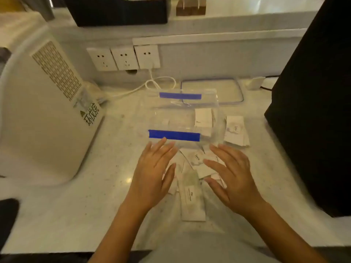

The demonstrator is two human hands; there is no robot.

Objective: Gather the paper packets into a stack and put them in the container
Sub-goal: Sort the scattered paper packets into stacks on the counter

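Observation:
A clear plastic container (176, 118) with blue tape strips stands mid-counter; one white packet (203, 118) shows through its right side. Several white paper packets (192, 198) lie scattered in front of it, between my hands. A small stack of packets (235, 130) rests to the right of the container. My left hand (153, 175) hovers flat with fingers spread at the left edge of the scattered packets. On the right edge of that pile, my right hand (229, 177) is spread open over the packets. Neither hand grips anything.
The container's lid (211, 92) lies behind it. A large white appliance (43, 114) fills the left. A tall black object (315, 111) stands at the right. Wall sockets (123, 57) and a white cable (152, 84) are at the back.

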